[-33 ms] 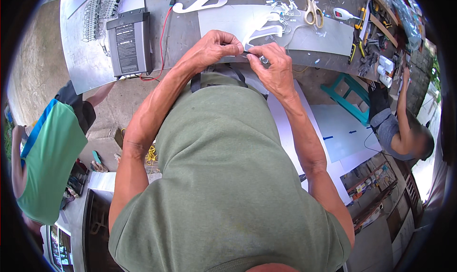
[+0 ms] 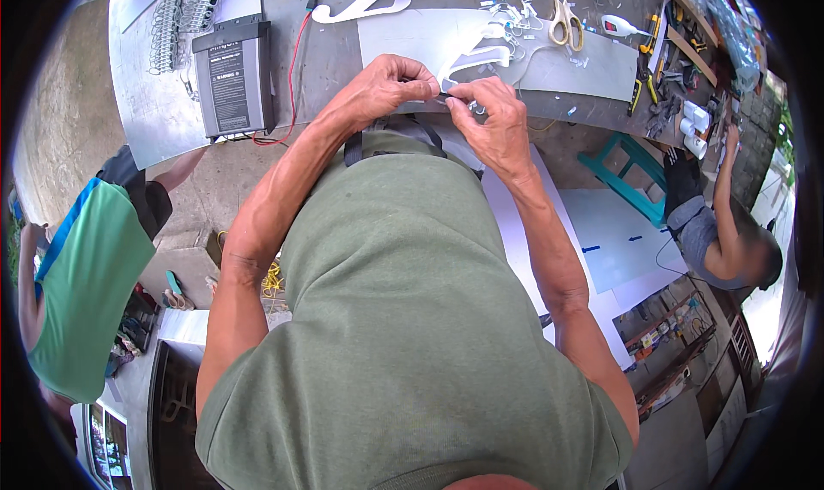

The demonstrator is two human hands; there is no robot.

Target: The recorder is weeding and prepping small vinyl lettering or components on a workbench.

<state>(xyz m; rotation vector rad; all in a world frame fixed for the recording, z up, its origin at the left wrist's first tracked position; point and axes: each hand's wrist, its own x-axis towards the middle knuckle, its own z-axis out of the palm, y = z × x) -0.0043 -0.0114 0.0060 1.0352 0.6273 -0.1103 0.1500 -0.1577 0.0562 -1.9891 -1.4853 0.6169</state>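
Observation:
Over the near edge of the table, my left hand (image 2: 396, 87) and my right hand (image 2: 496, 119) are close together, both pinching. Between their fingertips shows a short, thin black piece (image 2: 444, 94) that looks like a wire end; most of it is covered by the fingers. Just beyond the hands lies a white curved cut-out shape (image 2: 474, 58), resting on a pale sheet (image 2: 549, 65). Small white pieces with thin leads (image 2: 518, 14) lie in a tangle farther back on that sheet.
A grey power supply box (image 2: 232, 82) with a red wire (image 2: 298, 78) stands at left, near wire coils (image 2: 182, 20). Scissors (image 2: 566, 25), a white-handled tool (image 2: 622, 26) and pliers (image 2: 642, 82) lie right. A green stool (image 2: 625, 177) and two other people are nearby.
The person in green at the left has shifted slightly. My hands and the things on the table look the same.

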